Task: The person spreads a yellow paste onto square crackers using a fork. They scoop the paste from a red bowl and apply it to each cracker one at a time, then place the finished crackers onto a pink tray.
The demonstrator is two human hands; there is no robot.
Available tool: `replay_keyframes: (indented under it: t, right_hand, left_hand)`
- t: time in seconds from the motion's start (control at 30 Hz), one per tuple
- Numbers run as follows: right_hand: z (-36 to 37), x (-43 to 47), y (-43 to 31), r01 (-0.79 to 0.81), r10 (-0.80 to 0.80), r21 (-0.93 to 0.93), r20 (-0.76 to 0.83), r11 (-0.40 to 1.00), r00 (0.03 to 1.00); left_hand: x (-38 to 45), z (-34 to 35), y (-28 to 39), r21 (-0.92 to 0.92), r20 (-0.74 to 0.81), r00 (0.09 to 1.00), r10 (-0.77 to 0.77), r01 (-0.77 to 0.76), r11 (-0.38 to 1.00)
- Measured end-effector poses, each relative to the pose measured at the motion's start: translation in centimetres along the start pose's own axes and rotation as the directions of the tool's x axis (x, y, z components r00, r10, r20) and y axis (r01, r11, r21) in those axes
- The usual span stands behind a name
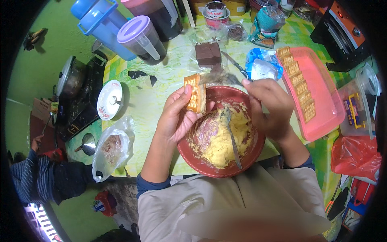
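My left hand (178, 113) holds a cracker sandwich (192, 92) upright by its edges, with pale filling along its right side. In my right hand (270, 104) is a utensil (222, 78), blurred, its end against or close to the sandwich's upper right edge. Both hands are above a reddish-brown plastic bowl (222, 173) near the table's front edge. Thick yellow cream (216, 152) lies in the bowl and smears its walls. A metal spoon (234, 145) rests in the cream, its handle towards me.
Overlapping crackers (297, 81) line one side of a pink tray (328, 112). A chocolate block (208, 54), scissors (237, 65) and a blue-white packet (263, 68) lie behind the bowl. Left are a white bowl (104, 99), plastic bag (113, 151) and stove (83, 96). Another person (51, 178) is at far left.
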State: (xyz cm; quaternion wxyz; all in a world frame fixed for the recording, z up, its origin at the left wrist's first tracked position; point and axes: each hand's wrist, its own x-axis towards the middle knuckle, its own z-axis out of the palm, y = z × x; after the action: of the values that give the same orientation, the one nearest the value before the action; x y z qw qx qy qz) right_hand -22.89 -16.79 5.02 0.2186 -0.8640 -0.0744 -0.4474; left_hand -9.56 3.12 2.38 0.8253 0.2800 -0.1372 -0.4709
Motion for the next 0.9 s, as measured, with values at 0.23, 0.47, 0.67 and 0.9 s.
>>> replay_keyframes:
  t: [0.23, 0.47, 0.67, 0.9]
  right_hand:
    - [0.6, -0.7, -0.2, 0.142, -0.141, -0.093, 0.017, 0.986, 0.99]
    - [0.3, -0.3, -0.3, -0.091, 0.092, 0.03, -0.032, 0.995, 0.995]
    - [0.6, -0.8, -0.8, -0.037, 0.014, 0.201, 0.113, 0.979, 0.994]
    - [1.1, -0.9, -0.7, 0.002, -0.011, 0.139, 0.063, 0.99, 0.998]
  left_hand:
    - [0.1, 1.1, 0.1, 0.299, -0.14, 0.986, 0.092, -0.046, 0.953]
    - [0.1, 0.1, -0.1, 0.065, -0.06, 0.998, 0.032, -0.028, 0.997]
    - [0.1, -0.5, 0.0, -0.221, -0.038, 0.999, -0.01, 0.001, 0.975]
    - [-0.2, -0.2, -0.3, -0.201, -0.02, 1.0, -0.014, 0.01, 0.98]
